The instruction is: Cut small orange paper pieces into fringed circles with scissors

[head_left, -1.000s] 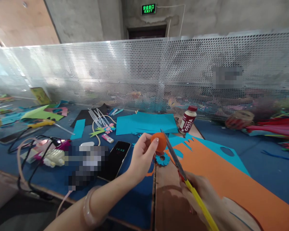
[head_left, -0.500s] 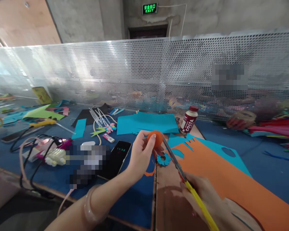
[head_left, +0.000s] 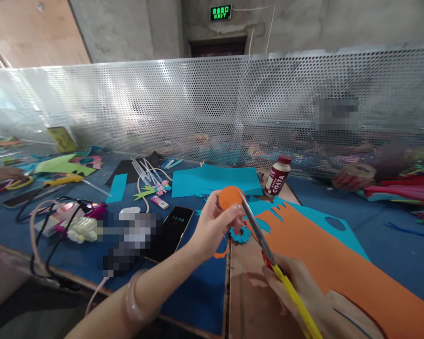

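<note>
Pinched in the fingers of my left hand [head_left: 212, 223] is a small round orange paper disc [head_left: 230, 197]. My right hand [head_left: 304, 287] grips scissors [head_left: 259, 238] with red and yellow handles. Their blades point up and left, the tips at the disc's right edge. Just below the disc, a blue paper ring with a notched rim [head_left: 240, 234] lies on the table. Beneath and beyond my right hand spreads a large orange sheet [head_left: 325, 254] with cut notches. A thin orange paper offcut [head_left: 220, 255] lies below my left hand.
Blue paper sheets [head_left: 215, 181] lie behind my hands, with a dark red bottle [head_left: 277, 176] to their right. A phone [head_left: 169, 235], cables and a yellow glue gun [head_left: 63, 180] are on the left. Another person's hand [head_left: 3, 174] is at far left; a perforated metal panel [head_left: 198, 103] stands behind.
My left hand has shifted its fingers and turned the orange disc, so more of its face shows. The scissors stay by its edge. At far left, the other person's hand has come further in.
</note>
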The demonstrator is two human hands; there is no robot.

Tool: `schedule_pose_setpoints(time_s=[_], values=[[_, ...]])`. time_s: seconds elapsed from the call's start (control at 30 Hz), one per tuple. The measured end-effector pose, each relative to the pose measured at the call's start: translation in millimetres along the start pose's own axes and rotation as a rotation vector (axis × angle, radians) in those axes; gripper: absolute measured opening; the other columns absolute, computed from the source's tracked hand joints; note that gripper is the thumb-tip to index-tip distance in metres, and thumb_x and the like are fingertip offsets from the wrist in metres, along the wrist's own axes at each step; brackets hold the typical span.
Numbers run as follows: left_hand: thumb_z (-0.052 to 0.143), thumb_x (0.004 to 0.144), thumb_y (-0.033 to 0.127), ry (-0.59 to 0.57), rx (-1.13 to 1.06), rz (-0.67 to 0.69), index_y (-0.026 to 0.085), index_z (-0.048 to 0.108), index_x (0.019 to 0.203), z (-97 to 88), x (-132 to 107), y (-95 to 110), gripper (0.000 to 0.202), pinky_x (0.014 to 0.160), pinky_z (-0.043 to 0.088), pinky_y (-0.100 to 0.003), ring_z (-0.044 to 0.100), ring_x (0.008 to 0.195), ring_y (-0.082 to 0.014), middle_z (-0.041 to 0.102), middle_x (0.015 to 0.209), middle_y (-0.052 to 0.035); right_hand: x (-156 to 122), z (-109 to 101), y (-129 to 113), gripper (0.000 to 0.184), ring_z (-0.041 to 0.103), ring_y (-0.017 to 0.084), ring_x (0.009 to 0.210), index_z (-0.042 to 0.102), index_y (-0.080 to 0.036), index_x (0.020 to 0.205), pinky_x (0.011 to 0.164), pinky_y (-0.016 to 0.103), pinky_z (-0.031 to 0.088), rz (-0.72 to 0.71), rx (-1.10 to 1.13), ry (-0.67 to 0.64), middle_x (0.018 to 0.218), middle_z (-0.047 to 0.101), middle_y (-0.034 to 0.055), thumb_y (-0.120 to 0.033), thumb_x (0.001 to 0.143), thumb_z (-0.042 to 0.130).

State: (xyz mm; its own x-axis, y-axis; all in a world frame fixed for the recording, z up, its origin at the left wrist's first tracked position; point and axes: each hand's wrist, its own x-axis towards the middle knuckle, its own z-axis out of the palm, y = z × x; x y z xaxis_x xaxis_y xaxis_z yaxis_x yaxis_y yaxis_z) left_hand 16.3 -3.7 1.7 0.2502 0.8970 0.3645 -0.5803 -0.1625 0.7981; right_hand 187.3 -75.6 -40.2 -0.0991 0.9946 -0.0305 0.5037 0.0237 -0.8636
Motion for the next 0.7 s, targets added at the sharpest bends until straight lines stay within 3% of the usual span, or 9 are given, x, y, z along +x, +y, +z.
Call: schedule_pose_setpoints(time_s=[0.1, 0.43, 0.57, 0.7], values=[[0.062, 0.087, 0.037, -0.04, 0.002, -0.033, 0.018, 0.052, 0.097, 2.7, -1.3, -6.7, 0.024, 0.045, 0.041, -0.019, 0.053, 0.05, -0.0078, 0.057, 0.062, 0.0044, -2.9, 3.8, -7.2, 0.027, 0.043, 0.009, 0.03, 0.036, -0.024, 0.058, 0.032, 0.02, 0.031, -0.047, 0.043, 0.008, 0.039, 0.037, -0.0087, -0.034, 0.076, 0.053], [0.057, 0.089, 0.041, 0.048, 0.038, 0.018, 0.019, 0.055, 0.084, 2.0, -3.9, -11.5, 0.023, 0.038, 0.037, -0.018, 0.048, 0.04, -0.0079, 0.053, 0.049, 0.0059, -7.0, 5.9, -10.5, 0.022, 0.042, 0.007, 0.037, 0.047, -0.021, 0.065, 0.033, 0.017, 0.033, -0.075, 0.059, 0.024, 0.05, 0.041, -0.008, -0.035, 0.075, 0.061], [0.057, 0.088, 0.046, 0.004, 0.04, 0.038, 0.019, 0.056, 0.087, 1.6, -6.3, -12.1, 0.028, 0.041, 0.038, -0.019, 0.048, 0.042, -0.0089, 0.053, 0.05, 0.0054, -3.5, 9.1, -2.2, 0.028, 0.041, 0.009, 0.037, 0.054, -0.02, 0.066, 0.042, 0.02, 0.044, -0.094, 0.117, 0.025, 0.043, 0.041, -0.0079, -0.046, 0.075, 0.063], [0.059, 0.085, 0.05, -0.053, 0.078, 0.071, 0.019, 0.054, 0.088, 5.4, -8.5, -11.6, 0.032, 0.043, 0.039, -0.02, 0.048, 0.043, -0.0091, 0.052, 0.052, 0.0054, 0.0, 14.6, 2.8, 0.036, 0.042, 0.01, 0.04, 0.052, -0.021, 0.06, 0.056, 0.028, 0.054, -0.117, 0.226, 0.055, 0.042, 0.037, -0.0073, -0.051, 0.078, 0.058]])
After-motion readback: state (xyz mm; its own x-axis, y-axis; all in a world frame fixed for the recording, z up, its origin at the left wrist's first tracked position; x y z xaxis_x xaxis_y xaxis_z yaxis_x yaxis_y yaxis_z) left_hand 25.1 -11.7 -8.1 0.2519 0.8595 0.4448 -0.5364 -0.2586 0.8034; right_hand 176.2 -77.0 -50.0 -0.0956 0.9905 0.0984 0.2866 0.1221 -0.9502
